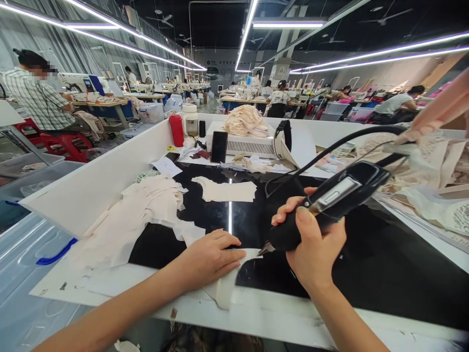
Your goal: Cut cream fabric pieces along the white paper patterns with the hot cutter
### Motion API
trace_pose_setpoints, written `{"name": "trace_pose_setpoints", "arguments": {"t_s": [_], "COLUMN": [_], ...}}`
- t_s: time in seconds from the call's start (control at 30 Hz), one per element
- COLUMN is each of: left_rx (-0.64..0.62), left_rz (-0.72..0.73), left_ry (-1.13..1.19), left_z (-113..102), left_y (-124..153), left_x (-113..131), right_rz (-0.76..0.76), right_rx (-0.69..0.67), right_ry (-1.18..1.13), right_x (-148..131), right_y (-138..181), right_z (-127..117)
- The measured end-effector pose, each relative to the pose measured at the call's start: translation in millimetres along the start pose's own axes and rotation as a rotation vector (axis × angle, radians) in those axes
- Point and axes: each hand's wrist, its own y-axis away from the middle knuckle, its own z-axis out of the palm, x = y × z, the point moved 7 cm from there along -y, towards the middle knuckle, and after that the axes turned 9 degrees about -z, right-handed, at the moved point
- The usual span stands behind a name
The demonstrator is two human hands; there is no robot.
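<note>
My right hand (318, 249) is wrapped round a black corded handheld tool with a pointed metal tip (330, 195). That tip meets the upper right corner of a cream fabric piece (227, 288) at the front of the black glossy work surface (366, 264). My left hand (212, 256) lies flat on the same piece, fingers stretched toward the tip. Farther back, a second cream piece (229, 189) rests on the black surface. A spread heap of similar cream pieces (139, 215) lies to the left of my left hand.
Behind the surface stand a phone (219, 146), a red bottle (176, 130), a jar (190, 120) and a white box (249, 145) bearing stacked fabric. The tool's black cable (330, 146) arches at the right. White panels (95, 181) border the table. Several people sit at sewing machines beyond.
</note>
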Motion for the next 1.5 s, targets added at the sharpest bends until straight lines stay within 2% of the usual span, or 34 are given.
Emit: {"name": "trace_pose_setpoints", "arguments": {"t_s": [0.3,0.43,0.93,1.2,1.5], "left_rx": [0.026,0.040,-0.135,-0.220,-0.232], "left_rz": [0.018,0.040,-0.185,-0.190,-0.204], "left_ry": [-0.028,-0.103,-0.168,-0.347,-0.350], "left_z": [-2,-3,7,17,13], "left_y": [0,1,8,12,16], "left_x": [1,7,14,18,17], "right_rz": [-0.017,-0.027,-0.026,-0.024,-0.028], "right_rx": [-0.071,-0.064,0.018,0.041,0.049], "right_ry": [0.052,0.063,0.127,0.153,0.108], "right_x": [3,1,-19,-24,-25], "right_y": [5,7,23,29,33], "right_z": [0,-1,-6,-6,-6]}}
